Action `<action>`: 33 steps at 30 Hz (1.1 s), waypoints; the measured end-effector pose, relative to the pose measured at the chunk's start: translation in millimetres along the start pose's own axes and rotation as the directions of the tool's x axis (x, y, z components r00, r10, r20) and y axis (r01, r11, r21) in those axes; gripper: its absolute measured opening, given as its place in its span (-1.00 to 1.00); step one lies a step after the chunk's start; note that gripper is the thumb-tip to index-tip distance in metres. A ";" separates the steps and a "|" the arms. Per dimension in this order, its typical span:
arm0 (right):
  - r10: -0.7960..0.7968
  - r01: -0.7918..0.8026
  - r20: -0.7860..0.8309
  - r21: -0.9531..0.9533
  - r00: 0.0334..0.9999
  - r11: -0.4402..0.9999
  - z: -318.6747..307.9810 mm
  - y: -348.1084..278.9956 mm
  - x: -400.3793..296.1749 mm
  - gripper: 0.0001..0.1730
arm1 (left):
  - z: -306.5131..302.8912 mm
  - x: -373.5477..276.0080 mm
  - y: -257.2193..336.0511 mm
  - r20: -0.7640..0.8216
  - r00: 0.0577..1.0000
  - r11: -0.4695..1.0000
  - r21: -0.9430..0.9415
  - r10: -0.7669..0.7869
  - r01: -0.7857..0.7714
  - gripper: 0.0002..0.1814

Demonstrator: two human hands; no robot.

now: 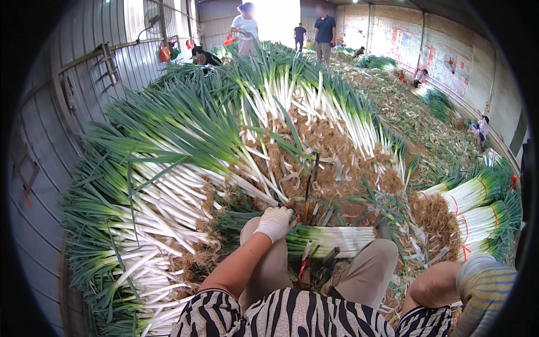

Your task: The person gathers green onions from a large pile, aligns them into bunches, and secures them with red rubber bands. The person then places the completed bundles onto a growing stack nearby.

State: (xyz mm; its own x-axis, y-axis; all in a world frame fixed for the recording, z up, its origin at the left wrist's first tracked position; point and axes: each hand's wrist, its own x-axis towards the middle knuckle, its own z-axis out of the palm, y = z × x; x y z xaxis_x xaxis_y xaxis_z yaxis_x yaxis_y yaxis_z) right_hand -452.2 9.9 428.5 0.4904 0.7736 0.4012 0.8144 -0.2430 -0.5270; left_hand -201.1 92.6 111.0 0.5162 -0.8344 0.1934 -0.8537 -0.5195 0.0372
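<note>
My left hand (276, 221), in a white knitted glove with a ribbed cuff, lies over the green leaves of a bundle of long green onions (337, 238). Its fingers are curled beside a thin upright rod (309, 185), near something small and red; whether they grip anything is hidden. The bundle rests across a low stand with short upright bars (331, 255) between my knees, white stalks to the right and leaves to the left. My right arm bends at the lower right edge, its lower part covered in striped cloth (486, 290). My right hand is out of view.
Loose green onions (168, 198) are heaped left and ahead, roots inward. Bundles tied with red bands (484, 219) lie at the right. Roots and peelings (332, 168) litter the ground. Several people are farther off, two standing (246, 29) (325, 31). A corrugated metal wall (38, 126) runs along the left.
</note>
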 end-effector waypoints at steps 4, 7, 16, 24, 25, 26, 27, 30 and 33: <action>-0.004 0.004 0.003 0.002 1.000 1.000 2.9 6.5 10.4 -0.81 | 3.8 -6.4 -11.8 0.012 1.000 1.000 -0.014 -0.003 0.003 -0.59; 0.009 -0.009 0.017 -0.010 1.000 1.000 4.4 5.6 21.9 -0.82 | -2.4 -4.3 -9.9 0.048 0.999 0.999 -0.041 -0.003 0.005 -0.56; -0.011 0.009 0.081 0.024 0.997 1.000 16.0 21.4 66.9 -0.84 | -8.6 -23.1 -32.3 0.027 0.999 0.992 -0.122 -0.036 0.039 -0.59; -0.092 0.065 0.210 0.132 0.973 0.989 21.7 35.3 113.4 -0.82 | -1.9 -29.4 -50.0 -0.011 1.000 0.964 -0.264 -0.028 0.024 -0.63; -0.106 0.072 0.232 0.152 0.967 0.986 21.3 37.5 118.2 -0.82 | -1.6 -29.7 -51.1 -0.006 1.000 0.961 -0.274 -0.028 0.025 -0.63; -0.124 0.083 0.248 0.168 0.961 0.982 19.4 38.8 121.4 -0.82 | -5.6 -29.6 -53.0 0.001 1.000 0.961 -0.276 -0.024 0.023 -0.62; -0.143 0.095 0.264 0.187 0.954 0.978 16.4 37.9 122.7 -0.81 | -9.2 -30.0 -52.0 0.021 1.000 0.962 -0.272 -0.017 0.022 -0.61; -0.235 0.157 0.296 0.264 0.926 0.952 4.1 43.3 119.7 -0.80 | 6.5 -33.6 -63.8 0.004 1.000 0.970 -0.241 -0.008 0.008 -0.61; -0.224 0.176 0.236 0.208 0.945 0.962 -13.3 44.8 100.9 -0.79 | 8.8 -29.6 -61.6 -0.039 0.999 0.977 -0.214 0.000 -0.008 -0.62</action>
State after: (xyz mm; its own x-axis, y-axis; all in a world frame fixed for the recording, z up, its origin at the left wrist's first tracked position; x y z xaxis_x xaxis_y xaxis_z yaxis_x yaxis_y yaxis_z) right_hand -362.2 69.3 455.3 0.2078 0.9241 0.3207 0.8054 0.0244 -0.5922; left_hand -163.1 147.6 94.4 0.5131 -0.8266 0.2311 -0.8530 -0.4611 0.2444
